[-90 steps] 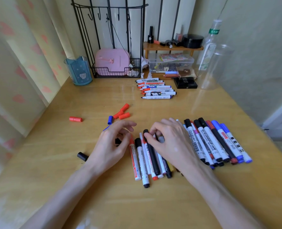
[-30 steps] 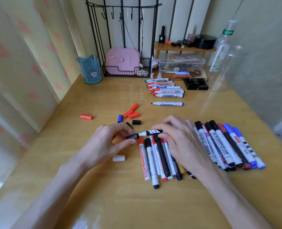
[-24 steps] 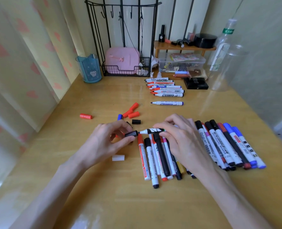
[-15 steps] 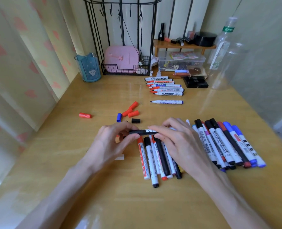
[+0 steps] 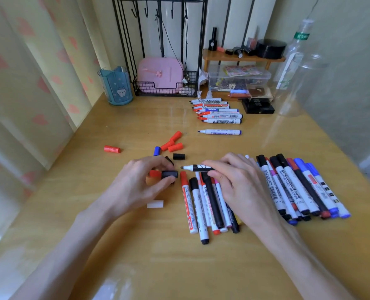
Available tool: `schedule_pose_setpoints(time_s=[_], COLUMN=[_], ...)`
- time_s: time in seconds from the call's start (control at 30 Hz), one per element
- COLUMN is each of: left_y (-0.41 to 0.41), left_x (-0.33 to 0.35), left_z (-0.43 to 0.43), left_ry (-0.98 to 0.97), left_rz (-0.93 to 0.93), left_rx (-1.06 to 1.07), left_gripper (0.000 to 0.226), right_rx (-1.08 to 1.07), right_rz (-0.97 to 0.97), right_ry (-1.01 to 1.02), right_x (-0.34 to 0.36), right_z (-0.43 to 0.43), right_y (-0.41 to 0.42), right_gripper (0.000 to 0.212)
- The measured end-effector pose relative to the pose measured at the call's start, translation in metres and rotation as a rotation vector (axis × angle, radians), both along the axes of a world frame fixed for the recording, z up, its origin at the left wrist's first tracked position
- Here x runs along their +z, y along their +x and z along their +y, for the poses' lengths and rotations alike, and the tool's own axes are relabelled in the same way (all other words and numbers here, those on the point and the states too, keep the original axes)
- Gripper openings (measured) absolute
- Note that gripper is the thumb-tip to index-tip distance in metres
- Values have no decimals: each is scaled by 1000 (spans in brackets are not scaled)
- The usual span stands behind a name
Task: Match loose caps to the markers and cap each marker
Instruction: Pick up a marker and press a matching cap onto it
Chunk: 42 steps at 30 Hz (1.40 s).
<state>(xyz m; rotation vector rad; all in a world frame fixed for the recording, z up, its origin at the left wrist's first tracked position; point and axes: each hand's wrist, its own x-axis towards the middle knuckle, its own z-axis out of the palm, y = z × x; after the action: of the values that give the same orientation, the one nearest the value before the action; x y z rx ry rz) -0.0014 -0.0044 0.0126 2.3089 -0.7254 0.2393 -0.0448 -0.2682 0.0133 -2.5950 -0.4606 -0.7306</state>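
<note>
The black cap [image 5: 169, 174] is now parted from the marker [image 5: 198, 168]; half a second earlier the two were joined in line. The cap is pinched between the thumb and fingers of the left hand [image 5: 140, 185] and held level. The marker barrel is clamped by the fingers of the right hand [image 5: 238, 187], with its dark tip bared and aimed at 9 o'clock, just above the tabletop [image 5: 136, 245]. A small gap is left between tip and cap.

The in-line hold is judged to serve a trial fit; a mismatch is suspected. The cap is a short, dark, smooth plastic cylinder. The barrel is round, glossy and white with a black band.

Spare caps [image 5: 172, 144] in red, blue and black are laid at 12 o'clock of the left hand, and a white cap [image 5: 155, 204] at 6 o'clock. Capped markers [image 5: 298, 187] are fanned at 3 o'clock of the right hand.
</note>
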Motion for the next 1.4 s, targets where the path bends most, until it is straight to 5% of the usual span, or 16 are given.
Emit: schedule_pose_setpoints(time_s=[0.17, 0.3, 0.73, 0.97, 1.4], left_y=[6, 8, 13, 5, -1], left_x=[-8, -6, -19, -4, 2], left_z=[13, 13, 12, 3, -4], left_ry=[167, 102, 314, 3, -160], left_rz=[32, 30, -160, -27, 51], left_rx=[-50, -37, 26, 111, 44], left_gripper=[18, 14, 23, 17, 18], right_rx=[-4, -12, -23, -17, 75], right_rz=[16, 32, 52, 35, -7], right_ry=[-2, -1, 6, 5, 49], right_x=[-4, -6, -7, -6, -4], right_z=[-2, -3, -1, -3, 0], right_y=[1, 1, 1, 2, 0], right_gripper=[30, 31, 31, 34, 30])
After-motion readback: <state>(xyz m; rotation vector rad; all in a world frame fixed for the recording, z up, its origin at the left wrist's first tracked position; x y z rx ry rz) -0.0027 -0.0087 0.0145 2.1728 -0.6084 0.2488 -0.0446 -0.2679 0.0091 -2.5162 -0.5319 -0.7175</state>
